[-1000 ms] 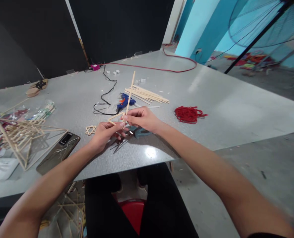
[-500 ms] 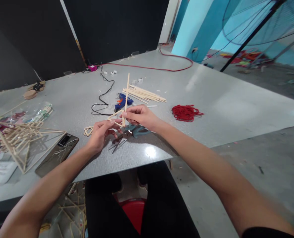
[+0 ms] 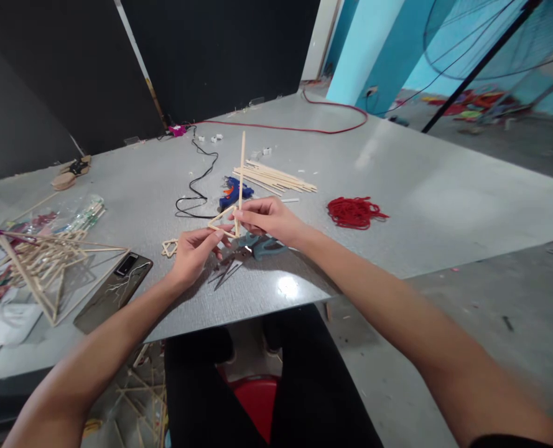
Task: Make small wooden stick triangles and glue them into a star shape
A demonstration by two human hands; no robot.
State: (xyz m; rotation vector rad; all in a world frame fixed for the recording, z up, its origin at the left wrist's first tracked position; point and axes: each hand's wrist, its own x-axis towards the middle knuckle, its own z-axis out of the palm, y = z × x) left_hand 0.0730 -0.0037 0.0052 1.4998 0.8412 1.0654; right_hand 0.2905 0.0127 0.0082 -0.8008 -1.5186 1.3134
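My left hand [image 3: 198,252] pinches a small triangle of thin wooden sticks [image 3: 221,217] near its lower corner. In my right hand [image 3: 269,218] a long wooden stick [image 3: 243,165] is gripped close to its lower end, standing almost upright against the triangle's right side. Whether stick and triangle are joined I cannot tell. Below both hands lie grey-blue scissors [image 3: 264,247] with open blades, partly covered by my fingers. A blue glue gun [image 3: 234,191] rests just behind the hands. Left of my left hand is a small star-like stick shape [image 3: 169,247].
Loose wooden sticks [image 3: 280,177] lie behind the glue gun. Red yarn [image 3: 356,212] is on the right. At left are a large stick frame [image 3: 27,277], plastic packets [image 3: 83,214] and a dark phone-like slab [image 3: 112,295]. A black cord [image 3: 196,180] curls across the table [image 3: 420,205].
The whole view has shifted slightly, so everything sits a little farther right. Both hands keep the same hold on the triangle and the stick.
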